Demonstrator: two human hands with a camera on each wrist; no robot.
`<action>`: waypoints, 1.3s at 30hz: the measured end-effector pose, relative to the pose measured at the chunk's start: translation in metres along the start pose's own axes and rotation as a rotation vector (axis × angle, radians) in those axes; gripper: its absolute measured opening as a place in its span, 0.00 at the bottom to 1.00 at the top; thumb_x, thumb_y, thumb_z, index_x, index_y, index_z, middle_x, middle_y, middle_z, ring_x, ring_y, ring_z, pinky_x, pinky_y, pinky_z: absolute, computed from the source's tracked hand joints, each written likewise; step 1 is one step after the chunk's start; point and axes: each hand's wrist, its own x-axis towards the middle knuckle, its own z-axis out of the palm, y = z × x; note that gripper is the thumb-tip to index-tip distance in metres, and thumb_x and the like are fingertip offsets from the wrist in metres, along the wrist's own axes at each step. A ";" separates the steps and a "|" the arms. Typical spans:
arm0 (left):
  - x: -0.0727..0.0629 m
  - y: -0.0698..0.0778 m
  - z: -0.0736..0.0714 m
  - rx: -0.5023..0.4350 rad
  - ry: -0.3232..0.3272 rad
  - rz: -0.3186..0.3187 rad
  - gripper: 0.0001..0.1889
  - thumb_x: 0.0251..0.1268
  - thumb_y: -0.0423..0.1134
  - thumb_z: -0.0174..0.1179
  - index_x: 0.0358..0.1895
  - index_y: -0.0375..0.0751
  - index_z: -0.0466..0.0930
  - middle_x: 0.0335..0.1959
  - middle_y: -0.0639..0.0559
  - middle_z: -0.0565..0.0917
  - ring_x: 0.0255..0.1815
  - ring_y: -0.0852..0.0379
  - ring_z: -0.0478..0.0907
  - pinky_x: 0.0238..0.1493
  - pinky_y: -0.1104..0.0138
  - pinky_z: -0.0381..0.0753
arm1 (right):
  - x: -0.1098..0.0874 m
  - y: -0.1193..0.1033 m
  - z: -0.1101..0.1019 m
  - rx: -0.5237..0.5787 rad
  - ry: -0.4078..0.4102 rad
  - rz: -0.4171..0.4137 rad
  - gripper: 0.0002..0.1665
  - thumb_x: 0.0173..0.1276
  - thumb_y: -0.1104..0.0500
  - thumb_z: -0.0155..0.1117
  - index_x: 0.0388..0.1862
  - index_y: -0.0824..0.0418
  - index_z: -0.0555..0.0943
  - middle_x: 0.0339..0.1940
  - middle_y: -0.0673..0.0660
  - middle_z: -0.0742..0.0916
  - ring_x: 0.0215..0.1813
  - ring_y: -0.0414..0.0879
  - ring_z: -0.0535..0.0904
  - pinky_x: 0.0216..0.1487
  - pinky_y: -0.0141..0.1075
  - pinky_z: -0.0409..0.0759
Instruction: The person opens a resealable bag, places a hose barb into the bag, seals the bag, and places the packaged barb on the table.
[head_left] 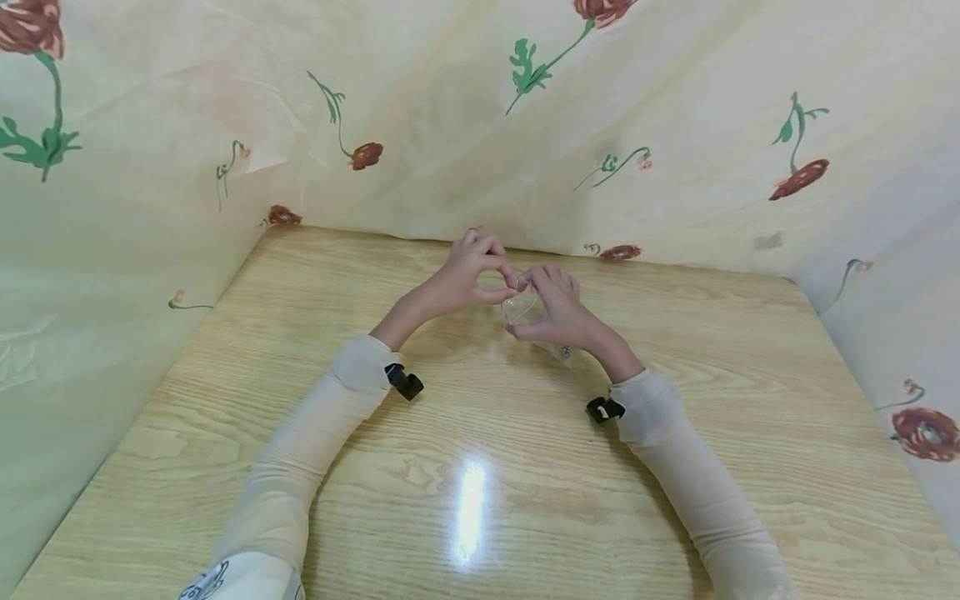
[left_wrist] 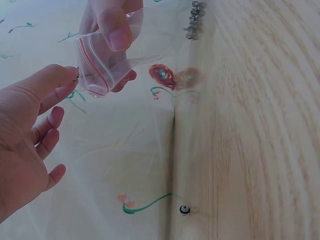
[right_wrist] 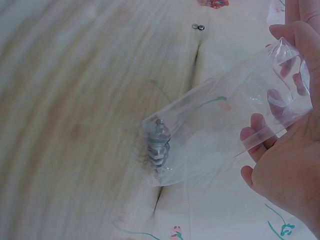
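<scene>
A clear zip-seal plastic bag [left_wrist: 107, 65] with a red line along its mouth is held by my right hand [head_left: 555, 308], its thumb and fingers spread around the opening. Several small grey metal pieces [right_wrist: 158, 145] lie bunched in the bag's lower corner. At the bag's mouth, my left hand [head_left: 468, 275] pinches a tiny dark piece [left_wrist: 77, 73] between thumb and index finger; most of it is hidden by the fingertips. The other left fingers are loosely bent. In the right wrist view, the right hand [right_wrist: 285, 170] partly shows behind the clear plastic.
A small round black-and-silver piece [left_wrist: 185, 209] lies on the wood-grain table [head_left: 420, 467]. Cream flowered cloth [head_left: 450, 117] rises behind the table and along both sides. Black wrist camera mounts [head_left: 405, 382] sit on both sleeves.
</scene>
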 end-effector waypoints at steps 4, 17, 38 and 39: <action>0.000 0.001 0.000 0.002 -0.005 -0.008 0.04 0.62 0.39 0.72 0.34 0.44 0.87 0.42 0.48 0.77 0.60 0.42 0.66 0.77 0.37 0.45 | 0.000 0.001 0.000 0.003 -0.002 -0.002 0.33 0.57 0.51 0.75 0.55 0.59 0.69 0.50 0.59 0.72 0.58 0.55 0.61 0.64 0.59 0.48; 0.000 0.003 0.001 0.015 -0.040 -0.022 0.05 0.63 0.39 0.72 0.35 0.43 0.88 0.43 0.46 0.75 0.65 0.40 0.66 0.79 0.37 0.39 | 0.001 0.002 -0.002 0.004 -0.005 -0.011 0.33 0.56 0.50 0.76 0.55 0.58 0.70 0.52 0.62 0.73 0.61 0.57 0.61 0.65 0.60 0.47; 0.000 0.003 0.006 0.008 -0.051 -0.030 0.04 0.62 0.40 0.72 0.35 0.45 0.89 0.44 0.47 0.76 0.54 0.45 0.65 0.65 0.45 0.57 | 0.002 0.002 -0.005 0.018 -0.033 -0.001 0.33 0.58 0.50 0.75 0.55 0.58 0.69 0.55 0.66 0.73 0.64 0.59 0.59 0.67 0.63 0.45; 0.000 0.003 0.006 0.008 -0.051 -0.030 0.04 0.62 0.40 0.72 0.35 0.45 0.89 0.44 0.47 0.76 0.54 0.45 0.65 0.64 0.45 0.58 | 0.002 0.002 -0.005 0.017 -0.032 -0.001 0.33 0.58 0.50 0.75 0.55 0.58 0.69 0.55 0.66 0.73 0.64 0.59 0.59 0.66 0.62 0.45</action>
